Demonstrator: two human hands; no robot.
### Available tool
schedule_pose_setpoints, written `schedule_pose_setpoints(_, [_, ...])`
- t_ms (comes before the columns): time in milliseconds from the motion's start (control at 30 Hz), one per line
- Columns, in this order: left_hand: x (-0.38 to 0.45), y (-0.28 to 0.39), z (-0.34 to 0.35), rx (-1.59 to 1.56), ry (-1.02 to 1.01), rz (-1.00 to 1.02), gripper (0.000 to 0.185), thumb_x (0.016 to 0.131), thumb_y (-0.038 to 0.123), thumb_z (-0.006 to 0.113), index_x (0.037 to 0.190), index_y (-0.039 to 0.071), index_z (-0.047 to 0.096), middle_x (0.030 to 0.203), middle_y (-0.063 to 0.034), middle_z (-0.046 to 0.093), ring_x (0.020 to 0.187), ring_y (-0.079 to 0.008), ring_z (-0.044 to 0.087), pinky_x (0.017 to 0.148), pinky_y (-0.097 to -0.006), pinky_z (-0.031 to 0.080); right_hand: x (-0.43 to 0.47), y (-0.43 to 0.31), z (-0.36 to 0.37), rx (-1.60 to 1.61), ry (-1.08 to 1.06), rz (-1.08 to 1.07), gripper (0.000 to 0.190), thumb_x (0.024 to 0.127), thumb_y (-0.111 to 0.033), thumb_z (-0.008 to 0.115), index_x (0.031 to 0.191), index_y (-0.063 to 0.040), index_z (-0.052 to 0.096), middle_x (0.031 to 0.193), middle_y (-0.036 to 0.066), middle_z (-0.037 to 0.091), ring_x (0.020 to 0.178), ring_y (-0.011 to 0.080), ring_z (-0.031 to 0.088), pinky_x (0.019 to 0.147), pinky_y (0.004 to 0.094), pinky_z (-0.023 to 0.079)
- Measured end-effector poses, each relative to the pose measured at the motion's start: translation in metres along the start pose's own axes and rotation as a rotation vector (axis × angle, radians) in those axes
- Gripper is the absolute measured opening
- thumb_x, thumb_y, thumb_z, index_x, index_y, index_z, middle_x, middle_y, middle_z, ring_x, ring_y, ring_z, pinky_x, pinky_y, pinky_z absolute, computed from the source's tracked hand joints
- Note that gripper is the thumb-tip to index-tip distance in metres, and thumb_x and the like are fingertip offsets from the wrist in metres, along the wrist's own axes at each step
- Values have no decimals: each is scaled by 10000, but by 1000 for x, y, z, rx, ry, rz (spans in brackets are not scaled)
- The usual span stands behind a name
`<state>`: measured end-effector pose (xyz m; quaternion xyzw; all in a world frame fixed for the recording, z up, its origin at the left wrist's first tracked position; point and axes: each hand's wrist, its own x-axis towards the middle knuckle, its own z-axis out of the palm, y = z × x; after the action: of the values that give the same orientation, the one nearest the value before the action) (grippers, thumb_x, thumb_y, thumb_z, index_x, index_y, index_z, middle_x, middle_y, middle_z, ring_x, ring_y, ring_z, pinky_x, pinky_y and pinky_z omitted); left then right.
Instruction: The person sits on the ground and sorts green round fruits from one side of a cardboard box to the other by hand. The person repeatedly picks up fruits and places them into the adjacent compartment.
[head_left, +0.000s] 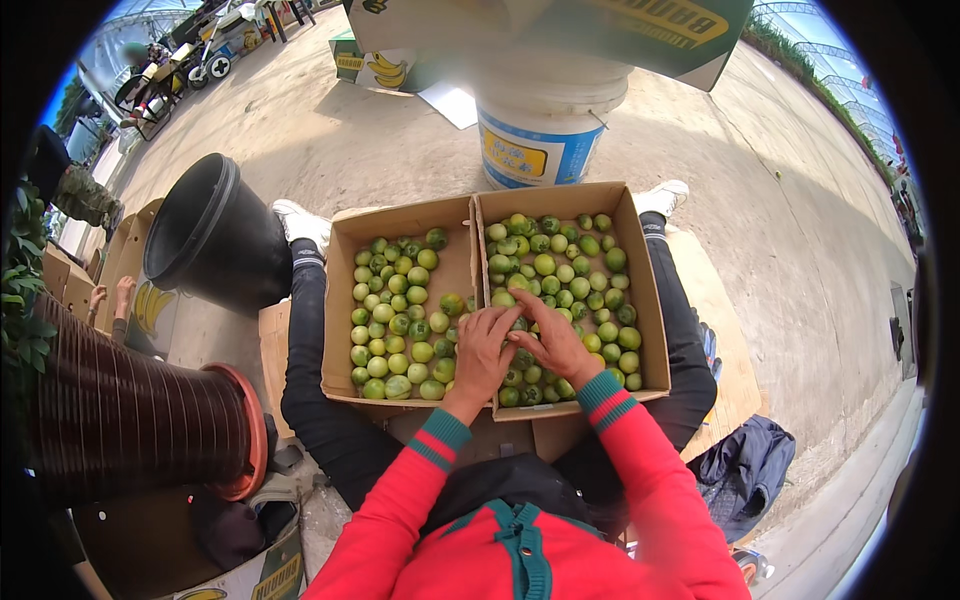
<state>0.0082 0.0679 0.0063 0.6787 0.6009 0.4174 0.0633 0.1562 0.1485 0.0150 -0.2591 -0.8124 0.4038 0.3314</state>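
Two shallow cardboard boxes stand side by side between my legs, the left box (459, 214) and the right box (651, 330). Both hold many round green tomatoes, or similar fruit; some in the left box (377, 366) are pale, and several in the right box (580, 287) have dark green patches. My left hand (482, 351) reaches over the boxes' shared wall, fingers bent toward the right box. My right hand (556, 337) meets it there, thumb and fingers curved. A green fruit shows between the fingertips, but whether either hand grips it is unclear.
A white bucket (536, 146) stands beyond the boxes with a banana carton (555, 30) on top. To the left are a black tub (217, 240) and a large ribbed brown pot (142, 405). Another person's hands (112, 296) show at far left. Dark cloth (750, 469) lies at right.
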Motion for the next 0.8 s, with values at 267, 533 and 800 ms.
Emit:
schedule_pose_setpoints(267, [47, -51, -3, -920, 285, -855, 325, 959, 114, 645, 1261, 51, 542, 967, -19, 612, 849, -100, 597, 753, -248, 515, 2, 5, -11, -263, 82, -50, 585, 915, -222, 630, 1432, -60, 411, 839, 101, 608, 803, 309, 585, 738, 422, 467])
schedule_pose_setpoints(533, [95, -188, 42, -1367, 340, -1301, 217, 945, 4, 589, 1140, -74, 536, 1105, -151, 575, 974, -276, 611, 872, -364, 577, 8, 7, -10, -297, 30, -31, 549, 932, -272, 609, 1406, -62, 430, 797, 105, 584, 773, 308, 584, 702, 424, 465])
schedule_pose_setpoints(800, [93, -241, 78, -1631, 424, -1186, 218, 916, -103, 495, 1132, -131, 482, 1184, -222, 545, 1077, -340, 601, 974, -364, 541, 10, 5, -10, -275, 16, -24, 543, 942, -294, 596, 1398, -49, 432, 795, 120, 583, 772, 322, 584, 700, 433, 461])
